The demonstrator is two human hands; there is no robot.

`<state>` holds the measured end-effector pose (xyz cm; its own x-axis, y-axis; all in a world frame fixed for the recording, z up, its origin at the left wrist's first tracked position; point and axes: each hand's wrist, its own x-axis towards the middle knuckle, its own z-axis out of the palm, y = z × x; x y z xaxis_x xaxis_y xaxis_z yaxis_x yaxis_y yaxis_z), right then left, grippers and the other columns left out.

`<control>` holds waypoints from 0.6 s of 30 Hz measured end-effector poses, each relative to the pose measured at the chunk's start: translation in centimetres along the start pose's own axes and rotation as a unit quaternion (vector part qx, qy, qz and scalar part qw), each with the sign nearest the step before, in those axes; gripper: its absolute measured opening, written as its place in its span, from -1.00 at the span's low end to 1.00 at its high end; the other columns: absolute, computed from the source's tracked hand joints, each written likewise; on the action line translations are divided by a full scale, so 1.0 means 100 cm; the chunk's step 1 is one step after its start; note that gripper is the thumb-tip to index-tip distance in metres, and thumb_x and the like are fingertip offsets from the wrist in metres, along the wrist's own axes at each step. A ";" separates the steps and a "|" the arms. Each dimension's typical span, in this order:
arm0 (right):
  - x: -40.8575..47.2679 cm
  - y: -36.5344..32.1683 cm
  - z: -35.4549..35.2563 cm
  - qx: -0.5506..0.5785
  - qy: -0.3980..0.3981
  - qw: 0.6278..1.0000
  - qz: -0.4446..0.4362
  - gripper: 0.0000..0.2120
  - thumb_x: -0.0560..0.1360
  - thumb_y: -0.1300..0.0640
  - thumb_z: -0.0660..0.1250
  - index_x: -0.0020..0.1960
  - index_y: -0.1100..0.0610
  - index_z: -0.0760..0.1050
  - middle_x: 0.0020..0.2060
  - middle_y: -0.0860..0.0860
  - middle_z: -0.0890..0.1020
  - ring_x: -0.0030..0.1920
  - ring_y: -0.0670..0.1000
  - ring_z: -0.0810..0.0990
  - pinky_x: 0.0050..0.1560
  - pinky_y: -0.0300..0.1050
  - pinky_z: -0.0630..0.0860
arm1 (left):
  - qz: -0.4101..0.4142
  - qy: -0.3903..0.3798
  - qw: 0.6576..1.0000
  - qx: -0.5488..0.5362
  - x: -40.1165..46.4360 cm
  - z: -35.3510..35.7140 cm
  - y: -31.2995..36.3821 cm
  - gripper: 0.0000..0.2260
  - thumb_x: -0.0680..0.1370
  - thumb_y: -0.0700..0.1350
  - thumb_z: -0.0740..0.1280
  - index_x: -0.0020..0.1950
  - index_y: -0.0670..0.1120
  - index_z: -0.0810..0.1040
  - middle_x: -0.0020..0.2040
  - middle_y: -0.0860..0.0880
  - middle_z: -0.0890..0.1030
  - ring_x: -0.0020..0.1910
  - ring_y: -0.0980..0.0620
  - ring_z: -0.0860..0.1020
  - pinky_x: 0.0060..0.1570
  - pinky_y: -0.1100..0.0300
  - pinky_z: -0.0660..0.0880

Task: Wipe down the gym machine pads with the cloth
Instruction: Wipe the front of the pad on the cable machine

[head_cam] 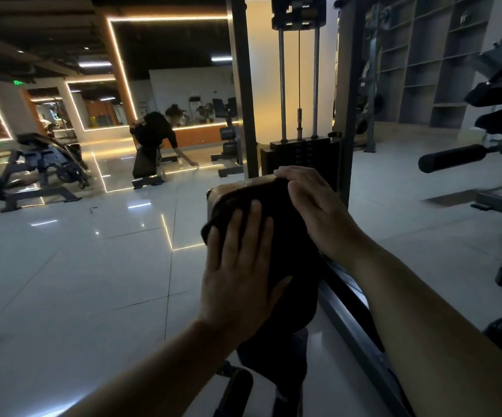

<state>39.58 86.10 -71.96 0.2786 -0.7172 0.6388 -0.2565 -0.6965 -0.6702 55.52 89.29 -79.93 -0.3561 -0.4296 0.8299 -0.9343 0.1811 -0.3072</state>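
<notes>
— Two hands on one pad (277, 194), then. What's around you?

— Biggest thing is the weight machine (299, 85) rising through the upper middle of the frame, its stack (299, 155) just behind the pad. Glossy floor tiles (78, 266) fill the left half, and a person (156, 139) bends over far off at centre left. The pad sits in the middle of the frame, dark, with a shiny top edge.

— And the cloth?

— The cloth (292, 242) is dark too, draped over the pad's face and hanging down toward the lower middle. It lies directly under my left hand (240, 272): fingers straight and together, palm flat, pressing it against the pad. My right hand (310, 203) rests its fingers over the pad's top right edge, relaxed and holding nothing.

— What could go wrong?

— I'm only pressing, not gripping, so I'd guess the hanging part could drag the cloth out from under my palm if I ease off mid-stroke. Also, cloth and pad are nearly the same colour in this dim light, so I could easily miss patches, especially along that top edge my right fingers cover.
</notes>
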 end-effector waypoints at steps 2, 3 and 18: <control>-0.001 0.007 0.004 -0.038 0.020 0.999 -0.027 -0.64 0.56 0.00 0.03 0.30 0.01 0.39 0.25 -0.15 0.38 0.33 -0.16 0.32 0.33 -0.23 0.30 | 0.030 -0.013 0.999 0.014 -0.029 0.016 0.007 -0.26 0.54 0.23 0.02 0.55 -0.15 -0.15 0.55 -0.14 -0.25 0.52 -0.13 -0.24 0.46 -0.05 -0.30; 0.000 0.008 0.005 -0.041 0.022 0.999 -0.028 -0.64 0.55 0.01 0.05 0.30 0.01 0.39 0.25 -0.16 0.37 0.35 -0.13 0.30 0.35 -0.16 0.30 | 0.055 -0.023 0.998 0.021 -0.045 0.023 0.009 -0.26 0.54 0.22 0.04 0.55 -0.14 -0.16 0.55 -0.14 -0.23 0.52 -0.13 -0.23 0.46 -0.05 -0.29; -0.024 -0.001 -0.007 0.027 0.064 0.998 0.007 -0.71 0.55 -0.05 -0.02 0.21 -0.23 0.33 0.30 -0.18 0.34 0.42 -0.16 0.20 0.40 -0.17 0.19 | 0.104 0.010 0.992 -0.071 0.011 0.023 -0.044 -0.35 0.62 0.16 0.05 0.56 -0.13 -0.12 0.55 -0.16 -0.13 0.54 -0.14 -0.13 0.49 -0.08 -0.04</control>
<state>38.25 87.88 -73.16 0.1533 -0.7262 0.6702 -0.2085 -0.6867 -0.6964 59.24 86.00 -78.75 -0.5397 -0.3521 0.7647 -0.8277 0.3876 -0.4057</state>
